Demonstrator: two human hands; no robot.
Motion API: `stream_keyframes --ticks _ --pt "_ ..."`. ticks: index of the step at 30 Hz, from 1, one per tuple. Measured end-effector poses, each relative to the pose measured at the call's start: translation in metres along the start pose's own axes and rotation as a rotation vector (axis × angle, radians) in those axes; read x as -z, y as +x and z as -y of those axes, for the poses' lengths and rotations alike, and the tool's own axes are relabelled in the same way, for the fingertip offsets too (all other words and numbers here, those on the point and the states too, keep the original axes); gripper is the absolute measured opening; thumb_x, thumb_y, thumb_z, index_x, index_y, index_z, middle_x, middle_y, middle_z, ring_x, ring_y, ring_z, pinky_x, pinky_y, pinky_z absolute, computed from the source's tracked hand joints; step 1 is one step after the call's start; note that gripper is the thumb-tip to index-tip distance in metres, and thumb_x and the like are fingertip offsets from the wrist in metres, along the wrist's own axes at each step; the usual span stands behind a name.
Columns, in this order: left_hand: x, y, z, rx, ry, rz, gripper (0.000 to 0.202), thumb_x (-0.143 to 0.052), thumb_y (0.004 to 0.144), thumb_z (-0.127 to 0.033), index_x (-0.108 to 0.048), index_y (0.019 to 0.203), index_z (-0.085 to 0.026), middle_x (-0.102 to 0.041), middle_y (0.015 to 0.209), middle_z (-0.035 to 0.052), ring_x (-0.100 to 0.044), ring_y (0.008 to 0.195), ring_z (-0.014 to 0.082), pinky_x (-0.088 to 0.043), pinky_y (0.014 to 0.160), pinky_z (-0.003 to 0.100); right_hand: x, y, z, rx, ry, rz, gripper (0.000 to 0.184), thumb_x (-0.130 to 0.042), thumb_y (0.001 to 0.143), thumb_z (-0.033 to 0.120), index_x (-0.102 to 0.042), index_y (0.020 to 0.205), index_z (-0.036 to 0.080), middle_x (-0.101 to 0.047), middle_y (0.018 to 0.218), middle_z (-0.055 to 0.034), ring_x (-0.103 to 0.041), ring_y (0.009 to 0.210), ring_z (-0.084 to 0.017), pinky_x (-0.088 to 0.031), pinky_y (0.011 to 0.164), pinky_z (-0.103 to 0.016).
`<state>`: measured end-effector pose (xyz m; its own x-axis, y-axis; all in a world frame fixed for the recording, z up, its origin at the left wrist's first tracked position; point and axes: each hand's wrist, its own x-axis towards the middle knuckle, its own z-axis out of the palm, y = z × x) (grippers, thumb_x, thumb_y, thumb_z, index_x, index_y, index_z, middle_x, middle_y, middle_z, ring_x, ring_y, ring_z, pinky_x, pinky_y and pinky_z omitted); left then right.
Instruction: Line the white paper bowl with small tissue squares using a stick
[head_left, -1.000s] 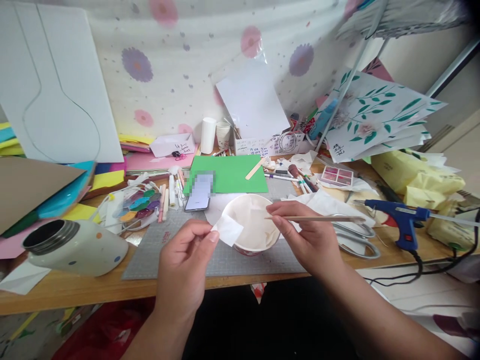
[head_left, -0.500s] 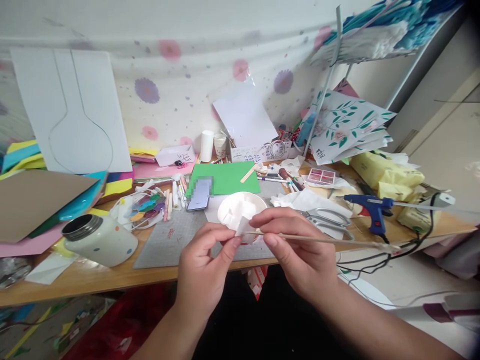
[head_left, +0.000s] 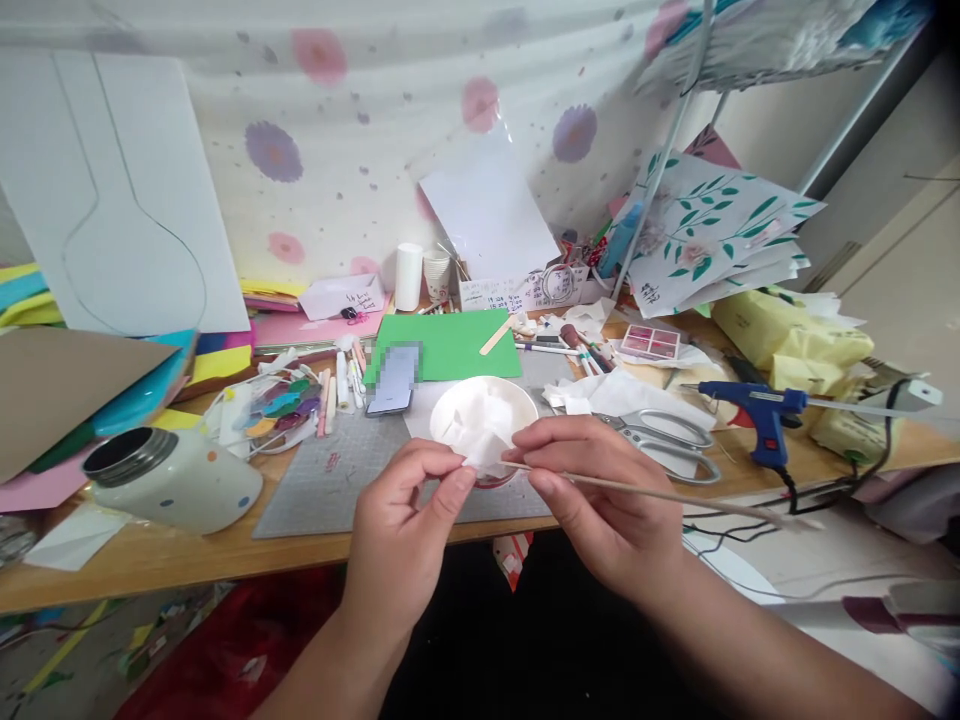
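the white slip (head_left: 486,452) looks like thin paper, likely light, limp and easy to crease or tear, so a gentle pinch at a corner suits it. it is over the near side of the white bowl (head_left: 442,415), in the left hand (head_left: 405,520), whose grip is closed on its edge, thumb against fingers. the thin stick (head_left: 652,490) seems light and stiff (wood, by its colour); the right hand (head_left: 611,530) has its grip pinched around it close to the tip, a good place for fine control. the tip points at the slip, but whether the two touch cannot be told. slip and hands hide much of the bowl's front, and the pale pieces (head_left: 504,408) inside blend together. the stick's far end is blurred.
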<state>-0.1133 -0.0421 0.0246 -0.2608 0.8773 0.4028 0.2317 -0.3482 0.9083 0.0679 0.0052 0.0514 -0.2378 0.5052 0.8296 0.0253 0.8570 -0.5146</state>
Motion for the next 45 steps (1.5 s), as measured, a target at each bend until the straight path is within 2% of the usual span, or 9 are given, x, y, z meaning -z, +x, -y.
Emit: stream_keyframes --ticks 6,13,19,28,33,37,40,42,45 --pt "0.005 0.010 0.015 0.133 -0.160 -0.067 0.007 -0.073 0.088 -0.026 -0.073 0.081 -0.023 -0.063 0.079 -0.0035 -0.056 0.078 0.0116 -0.045 0.072 0.020 0.000 0.001 -0.020 -0.049 0.087 0.024 0.018 -0.066 0.087 -0.001 -0.074 0.096 0.013 -0.077 0.091 -0.0114 -0.073 0.096 -0.018 -0.059 0.086 -0.028" --pt "0.009 0.013 0.014 0.080 -0.061 -0.025 0.007 -0.071 0.089 -0.022 -0.073 0.082 -0.023 -0.062 0.088 -0.0010 -0.056 0.086 0.0146 -0.045 0.077 0.024 -0.001 0.013 -0.023 0.000 0.138 0.199 0.010 -0.067 0.089 0.005 -0.073 0.094 0.012 -0.071 0.113 -0.0183 -0.072 0.109 -0.022 -0.057 0.098 -0.033" --pt "0.013 0.015 0.017 0.169 -0.131 -0.022 0.008 -0.072 0.089 -0.029 -0.073 0.083 -0.023 -0.064 0.085 -0.0011 -0.056 0.082 0.0141 -0.044 0.075 0.024 -0.004 0.016 -0.025 0.072 0.021 0.245 0.012 -0.066 0.089 0.004 -0.073 0.097 0.010 -0.075 0.099 -0.0171 -0.075 0.094 -0.019 -0.061 0.089 -0.028" --pt "0.016 0.022 0.014 0.336 -0.263 -0.241 0.015 -0.080 0.076 -0.033 -0.074 0.078 -0.019 -0.066 0.071 -0.0018 -0.056 0.072 0.0114 -0.045 0.069 0.020 0.004 0.017 -0.038 0.016 0.023 0.166 0.012 -0.068 0.088 0.007 -0.074 0.092 0.017 -0.077 0.087 -0.0105 -0.076 0.085 -0.021 -0.062 0.074 -0.033" --pt "0.016 0.017 0.008 0.234 -0.125 -0.102 0.021 -0.071 0.086 -0.037 -0.071 0.100 -0.020 -0.070 0.090 0.0035 -0.062 0.083 0.0169 -0.050 0.078 0.028 0.005 0.015 -0.028 -0.038 0.088 0.145 0.014 -0.069 0.088 0.011 -0.076 0.093 0.022 -0.079 0.086 -0.0078 -0.076 0.084 -0.023 -0.063 0.075 -0.038" --pt "0.018 0.014 0.000 -0.063 0.234 0.102 0.040 -0.069 0.084 -0.021 -0.066 0.123 -0.028 -0.064 0.130 0.0085 -0.059 0.118 0.0259 -0.044 0.104 0.042 0.002 0.011 -0.021 -0.176 0.330 0.091 0.010 -0.071 0.090 0.017 -0.079 0.089 0.023 -0.078 0.083 -0.0058 -0.074 0.087 -0.023 -0.061 0.079 -0.039" --pt "0.018 0.013 -0.002 -0.259 0.429 0.113 0.029 -0.069 0.082 -0.017 -0.074 0.107 -0.030 -0.055 0.140 0.0084 -0.052 0.130 0.0303 -0.040 0.109 0.048 -0.003 0.009 -0.020 -0.327 0.565 0.009 0.007 -0.076 0.089 0.025 -0.079 0.082 0.025 -0.077 0.080 -0.0041 -0.072 0.086 -0.022 -0.059 0.077 -0.038" --pt "0.017 0.014 0.000 -0.269 0.457 0.082 0.011 -0.067 0.085 -0.021 -0.076 0.087 -0.026 -0.061 0.128 0.0094 -0.058 0.120 0.0297 -0.043 0.103 0.048 -0.007 0.009 -0.020 -0.447 0.671 -0.061 0.009 -0.080 0.085 0.030 -0.079 0.078 0.025 -0.077 0.080 -0.0031 -0.069 0.079 -0.020 -0.058 0.072 -0.035" --pt "0.018 0.017 0.004 -0.200 0.447 0.079 0.013 -0.065 0.086 -0.025 -0.073 0.076 -0.023 -0.065 0.109 0.0086 -0.063 0.105 0.0276 -0.046 0.094 0.046 -0.010 0.012 -0.022 -0.624 0.754 -0.152 0.015 -0.084 0.078 0.034 -0.078 0.072 0.023 -0.075 0.077 -0.0018 -0.065 0.069 -0.016 -0.056 0.065 -0.029"
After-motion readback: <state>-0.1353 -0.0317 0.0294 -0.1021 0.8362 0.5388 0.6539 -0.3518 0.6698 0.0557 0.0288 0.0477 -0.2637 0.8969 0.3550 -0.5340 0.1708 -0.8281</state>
